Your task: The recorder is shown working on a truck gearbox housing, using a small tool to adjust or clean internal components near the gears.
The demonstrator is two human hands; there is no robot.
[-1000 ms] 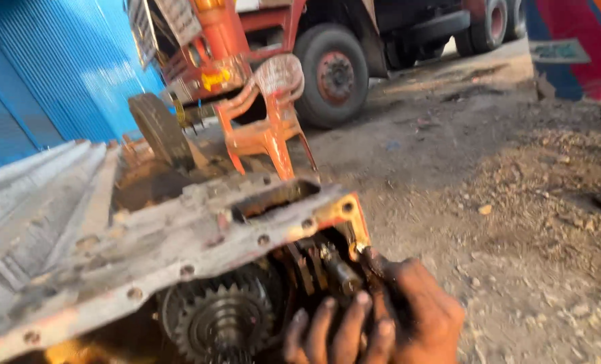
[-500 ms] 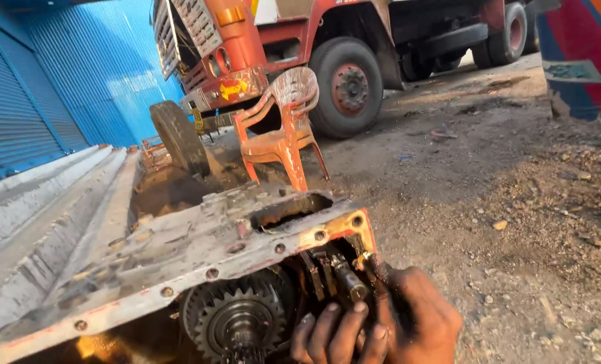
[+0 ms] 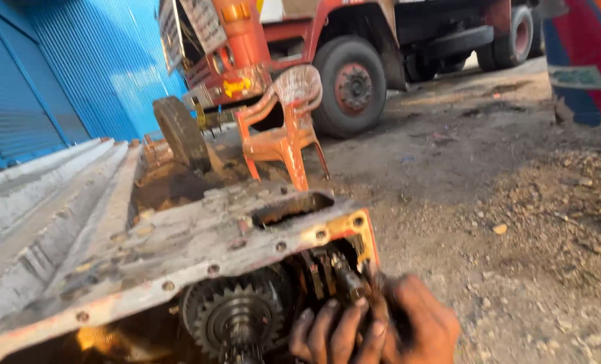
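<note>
We saw little free room inside the open gearbox housing (image 3: 199, 249): the large toothed gear (image 3: 236, 320) filled its left side, and a shaft (image 3: 344, 280) stood just beside the orange-painted corner (image 3: 354, 232). A greasy hand (image 3: 381, 330) blocked the gap between them. To the right, bare dirt ground (image 3: 516, 269) lay open. Behind, an orange plastic chair (image 3: 283, 138) and a loose tyre (image 3: 181, 135) stood near the housing's far edge.

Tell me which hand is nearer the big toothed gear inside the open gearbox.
Cannot name the side: only one hand shows. It grips the shaft parts just right of the toothed gear, fingertips close to its teeth, inside the gearbox housing. No second hand is in view.
</note>
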